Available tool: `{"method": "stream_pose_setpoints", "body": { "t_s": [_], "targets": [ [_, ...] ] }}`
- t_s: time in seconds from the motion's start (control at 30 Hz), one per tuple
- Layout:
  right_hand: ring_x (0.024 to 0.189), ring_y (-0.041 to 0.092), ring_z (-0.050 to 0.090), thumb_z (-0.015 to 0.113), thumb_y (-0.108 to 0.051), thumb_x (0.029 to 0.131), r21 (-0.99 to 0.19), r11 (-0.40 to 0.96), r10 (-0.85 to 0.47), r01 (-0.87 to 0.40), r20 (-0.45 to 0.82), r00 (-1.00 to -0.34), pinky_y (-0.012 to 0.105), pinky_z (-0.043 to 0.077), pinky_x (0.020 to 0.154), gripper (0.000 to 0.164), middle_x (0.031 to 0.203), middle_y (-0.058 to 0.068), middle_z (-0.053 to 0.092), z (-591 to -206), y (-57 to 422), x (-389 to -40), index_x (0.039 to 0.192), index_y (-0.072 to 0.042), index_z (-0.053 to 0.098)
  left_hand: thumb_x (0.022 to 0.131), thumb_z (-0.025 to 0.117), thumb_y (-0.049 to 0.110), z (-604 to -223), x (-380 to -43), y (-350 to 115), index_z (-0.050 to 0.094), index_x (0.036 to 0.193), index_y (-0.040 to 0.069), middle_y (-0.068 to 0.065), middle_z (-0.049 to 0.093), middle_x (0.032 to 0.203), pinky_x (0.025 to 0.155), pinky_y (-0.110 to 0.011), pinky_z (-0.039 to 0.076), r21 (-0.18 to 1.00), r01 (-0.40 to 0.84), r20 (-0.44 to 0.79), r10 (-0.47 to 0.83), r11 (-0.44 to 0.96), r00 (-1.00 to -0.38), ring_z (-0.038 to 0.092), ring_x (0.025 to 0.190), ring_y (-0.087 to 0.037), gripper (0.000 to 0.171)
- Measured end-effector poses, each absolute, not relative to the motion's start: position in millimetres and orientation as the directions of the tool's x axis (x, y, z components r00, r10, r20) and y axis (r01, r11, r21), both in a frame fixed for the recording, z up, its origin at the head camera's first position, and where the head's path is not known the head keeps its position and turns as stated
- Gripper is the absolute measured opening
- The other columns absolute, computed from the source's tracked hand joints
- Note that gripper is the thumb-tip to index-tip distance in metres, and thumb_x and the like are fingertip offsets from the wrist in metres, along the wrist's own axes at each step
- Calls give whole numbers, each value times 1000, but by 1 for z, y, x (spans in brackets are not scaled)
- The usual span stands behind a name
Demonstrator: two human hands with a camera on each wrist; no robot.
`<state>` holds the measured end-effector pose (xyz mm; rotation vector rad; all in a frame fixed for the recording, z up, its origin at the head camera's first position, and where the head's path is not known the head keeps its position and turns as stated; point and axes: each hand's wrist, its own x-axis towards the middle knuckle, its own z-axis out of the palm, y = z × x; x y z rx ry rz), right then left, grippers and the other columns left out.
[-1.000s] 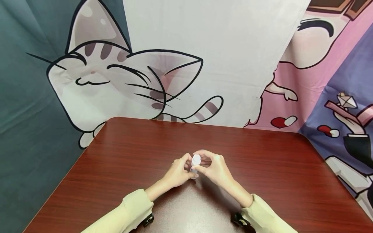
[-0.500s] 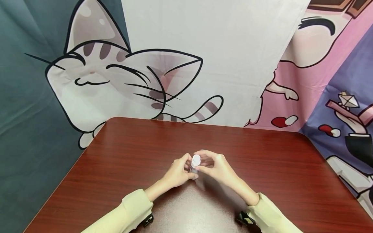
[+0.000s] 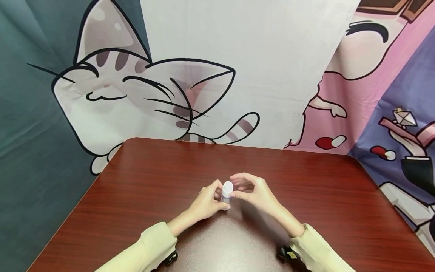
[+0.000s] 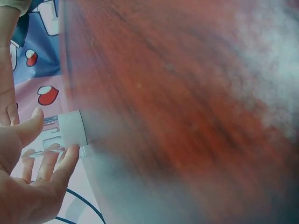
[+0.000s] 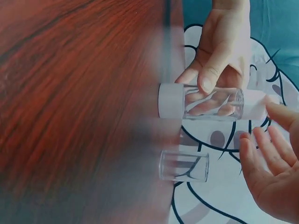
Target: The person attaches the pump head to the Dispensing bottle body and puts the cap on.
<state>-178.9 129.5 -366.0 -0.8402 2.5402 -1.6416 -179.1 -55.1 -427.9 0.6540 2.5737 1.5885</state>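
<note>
A small clear bottle [image 3: 225,199] with a white top [image 3: 228,186] stands upright on the table in the head view. My left hand [image 3: 206,202] grips its body between thumb and fingers. The right wrist view shows the bottle's white base [image 5: 171,101] at the tabletop and its see-through wall [image 5: 212,103]. My right hand [image 3: 259,194] is just right of the white top, its thumb touching or nearly touching it. The right fingers are spread and relaxed, apart from the top. Beside the bottle in the right wrist view stands a clear cylindrical cap [image 5: 183,166].
The reddish-brown wooden table [image 3: 163,166] reaches under both arms, with rounded far corners. Behind it hangs a cloth printed with a cartoon cat [image 3: 112,113] and other figures. A dark device [image 3: 288,252] sits below the right sleeve, another [image 3: 170,258] below the left.
My right fingers have come away from the bottle's white top, and the right hand has shifted slightly right. The left hand keeps its grip, and the bottle stays in place.
</note>
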Motion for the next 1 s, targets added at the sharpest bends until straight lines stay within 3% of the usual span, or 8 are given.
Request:
{"method": "stream_pose_setpoints", "body": {
  "t_s": [0.33, 0.43, 0.63, 0.73, 0.83, 1.0],
  "targets": [
    [96, 21, 62, 71, -9, 76, -824, 292, -461, -486, 324, -826, 42, 52, 83, 36, 103, 9, 66, -363, 134, -188, 110, -8, 58, 69, 77, 8, -427, -179, -55, 48, 94, 6, -10, 66, 87, 63, -13, 53, 852, 344, 189, 381, 395, -905, 63, 76, -16, 38],
    [97, 15, 61, 69, -9, 78, -822, 273, -487, -500, 330, -809, 40, 51, 85, 37, 107, 9, 65, -364, 135, -189, 113, -7, 56, 69, 77, 8, -427, -179, -56, 48, 94, 6, -9, 65, 87, 63, -13, 53, 854, 343, 187, 382, 392, -905, 63, 76, -16, 38],
    [100, 26, 61, 58, -12, 87, -854, 218, -493, -473, 322, -808, 27, 52, 85, 29, 110, 7, 63, -382, 140, -203, 116, -8, 55, 69, 77, 8, -427, -179, -55, 48, 94, 6, -9, 65, 87, 64, -13, 53, 851, 340, 184, 380, 399, -906, 63, 76, -15, 38],
    [98, 19, 62, 54, -12, 90, -860, 222, -478, -459, 314, -820, 25, 53, 82, 26, 110, 7, 62, -383, 141, -207, 116, -11, 55, 69, 77, 8, -427, -179, -55, 48, 93, 7, -9, 65, 87, 64, -13, 53, 853, 340, 184, 380, 397, -907, 63, 76, -15, 38],
    [95, 11, 62, 53, -8, 90, -862, 228, -465, -453, 312, -828, 25, 53, 81, 25, 110, 13, 62, -375, 139, -205, 115, -6, 55, 69, 77, 8, -427, -179, -56, 47, 93, 6, -9, 66, 87, 64, -13, 53, 855, 339, 184, 381, 394, -906, 63, 76, -15, 38],
    [95, 15, 61, 60, -2, 83, -860, 235, -445, -453, 319, -837, 34, 53, 85, 31, 109, 19, 61, -371, 139, -209, 114, 0, 54, 69, 77, 7, -427, -179, -55, 47, 93, 6, -10, 65, 87, 64, -13, 53, 855, 335, 178, 382, 397, -907, 63, 76, -15, 38]
  ]
}}
